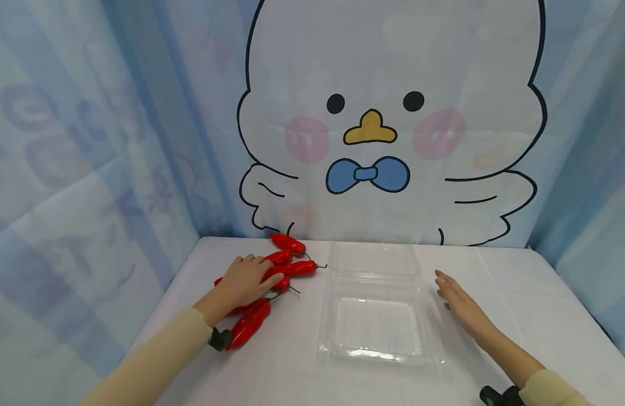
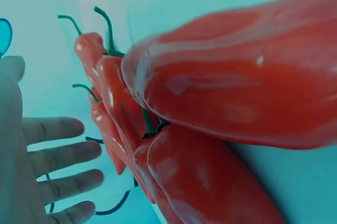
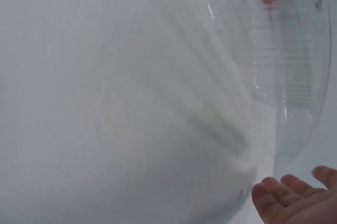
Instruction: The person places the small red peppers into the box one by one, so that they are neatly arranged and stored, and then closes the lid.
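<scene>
Head view: poised over the red peppers (image 1: 294,268) with the left grip (image 1: 241,282), far nearer than with the right grip (image 1: 457,304), across the clear box (image 1: 378,332). Released on both sides, fingers straight or relaxed, holding nothing. See peppers beneath and around the left grip, long axes mostly slanting crosswise, stems toward the box.

Peppers (image 1: 298,268) lie on the left of the table (image 1: 526,304), the left hand (image 1: 243,282) over them. Right of them sits a box (image 1: 378,327), one half behind the other, then the right hand (image 1: 463,307). A curtain (image 1: 373,214) hangs behind the table.
</scene>
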A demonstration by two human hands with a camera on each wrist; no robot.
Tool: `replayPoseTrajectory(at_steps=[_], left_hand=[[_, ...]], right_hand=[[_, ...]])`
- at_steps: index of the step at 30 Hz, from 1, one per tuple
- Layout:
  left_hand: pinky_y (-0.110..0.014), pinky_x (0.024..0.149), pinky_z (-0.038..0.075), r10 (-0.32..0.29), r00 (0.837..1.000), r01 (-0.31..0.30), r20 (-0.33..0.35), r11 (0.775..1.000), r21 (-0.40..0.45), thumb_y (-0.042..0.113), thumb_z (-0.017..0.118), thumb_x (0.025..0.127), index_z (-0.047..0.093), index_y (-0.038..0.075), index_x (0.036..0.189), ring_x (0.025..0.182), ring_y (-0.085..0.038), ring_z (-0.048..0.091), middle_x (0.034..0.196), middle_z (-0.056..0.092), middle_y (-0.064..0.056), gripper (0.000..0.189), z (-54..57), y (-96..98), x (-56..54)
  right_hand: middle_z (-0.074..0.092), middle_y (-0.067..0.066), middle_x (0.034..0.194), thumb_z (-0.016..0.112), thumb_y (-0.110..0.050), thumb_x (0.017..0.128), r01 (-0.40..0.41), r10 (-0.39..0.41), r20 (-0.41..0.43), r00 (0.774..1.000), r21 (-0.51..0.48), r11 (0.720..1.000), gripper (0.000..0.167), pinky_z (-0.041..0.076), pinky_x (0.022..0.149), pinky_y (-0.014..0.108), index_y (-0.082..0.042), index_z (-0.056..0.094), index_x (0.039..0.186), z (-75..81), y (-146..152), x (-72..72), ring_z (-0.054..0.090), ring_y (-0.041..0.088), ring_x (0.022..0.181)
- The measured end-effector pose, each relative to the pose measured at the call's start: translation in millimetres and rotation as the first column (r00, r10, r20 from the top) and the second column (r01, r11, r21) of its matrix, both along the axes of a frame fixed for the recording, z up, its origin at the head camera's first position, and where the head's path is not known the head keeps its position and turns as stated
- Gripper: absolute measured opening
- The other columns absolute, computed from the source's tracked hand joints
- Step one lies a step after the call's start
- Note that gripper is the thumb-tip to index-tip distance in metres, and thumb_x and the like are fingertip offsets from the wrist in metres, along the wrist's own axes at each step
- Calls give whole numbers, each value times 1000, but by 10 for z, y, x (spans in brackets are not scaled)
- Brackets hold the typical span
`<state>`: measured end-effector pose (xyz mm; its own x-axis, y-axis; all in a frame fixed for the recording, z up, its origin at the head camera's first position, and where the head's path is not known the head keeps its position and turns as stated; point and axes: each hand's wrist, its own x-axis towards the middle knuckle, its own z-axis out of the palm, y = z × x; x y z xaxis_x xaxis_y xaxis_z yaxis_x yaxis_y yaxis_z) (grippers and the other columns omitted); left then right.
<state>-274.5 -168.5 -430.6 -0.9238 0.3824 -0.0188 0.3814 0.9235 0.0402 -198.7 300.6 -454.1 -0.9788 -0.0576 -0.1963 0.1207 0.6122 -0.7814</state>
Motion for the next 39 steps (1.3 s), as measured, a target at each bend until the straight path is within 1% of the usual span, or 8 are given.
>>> replayPoseTrajectory(at_steps=[5, 10, 14, 19, 25, 29, 33, 39], left_hand=[[-62, 108, 45, 10, 1000, -10, 2, 1000, 5, 53, 54, 103, 64, 8, 135, 128, -38, 57, 135, 65, -15, 56, 11, -45, 161], [-54, 98, 55, 29, 1000, -29, -1, 998, 59, 47, 62, 100, 67, 8, 127, 116, -35, 63, 126, 68, -14, 48, 32, -93, 316], [-52, 91, 59, 89, 995, -92, 34, 989, 113, 42, 68, 98, 67, 7, 126, 110, -32, 65, 123, 69, -14, 45, 50, -156, 399], [-55, 91, 59, 149, 985, -159, 84, 979, 129, 42, 71, 95, 67, 7, 128, 115, -33, 64, 128, 68, -15, 48, 7, -232, 519], [-59, 95, 57, 183, 976, -202, 119, 964, 174, 41, 72, 94, 66, 8, 132, 123, -35, 61, 137, 63, -16, 51, -42, -289, 655], [-52, 88, 60, 203, 973, -223, 113, 950, 218, 35, 75, 92, 69, 8, 124, 106, -28, 64, 122, 67, -12, 42, -40, -302, 749], [-41, 74, 60, 239, 962, -267, 133, 927, 264, 30, 79, 90, 69, 9, 114, 83, -17, 59, 100, 65, -4, 33, -67, -310, 831], [-34, 67, 60, 297, 941, -335, 162, 887, 319, 23, 82, 86, 68, 8, 110, 76, -13, 57, 94, 67, -2, 31, -203, -335, 907]], right_hand=[[16, 33, 166, 16, -51, 112, 66, -68, -6, 998, -191, 979, 75, 25, 123, 58, 1, 5, 163, -104, -135, 73, 21, 49, 153], [17, 30, 167, 17, -51, 112, 99, -101, 3, 995, -254, 962, 72, 18, 125, 58, -1, 9, 164, -128, -272, 189, 19, 48, 155], [9, 28, 170, 22, -53, 111, 138, -124, 62, 990, -332, 933, 74, 12, 127, 59, -5, 5, 165, -125, -368, 208, 11, 48, 157], [-1, 24, 172, 35, -44, 111, 213, -165, 148, 975, -417, 884, 76, 9, 128, 57, -9, -5, 166, -155, -456, 200, 7, 43, 159], [-5, 22, 172, 30, -34, 114, 200, -140, 157, 978, -488, 850, 69, 6, 128, 52, -2, -5, 164, -207, -467, 234, 8, 39, 159], [3, 22, 172, 23, -33, 114, 167, -114, 136, 984, -487, 857, 64, 6, 128, 51, -1, -1, 164, -229, -457, 261, 9, 37, 159], [8, 20, 172, 17, -34, 114, 145, -106, 109, 988, -462, 875, 61, 4, 128, 51, -1, 3, 164, -243, -449, 281, 4, 35, 160], [8, 16, 174, 16, -35, 114, 151, -117, 102, 988, -458, 876, 61, 2, 129, 49, -4, 5, 165, -253, -443, 295, -4, 30, 161]])
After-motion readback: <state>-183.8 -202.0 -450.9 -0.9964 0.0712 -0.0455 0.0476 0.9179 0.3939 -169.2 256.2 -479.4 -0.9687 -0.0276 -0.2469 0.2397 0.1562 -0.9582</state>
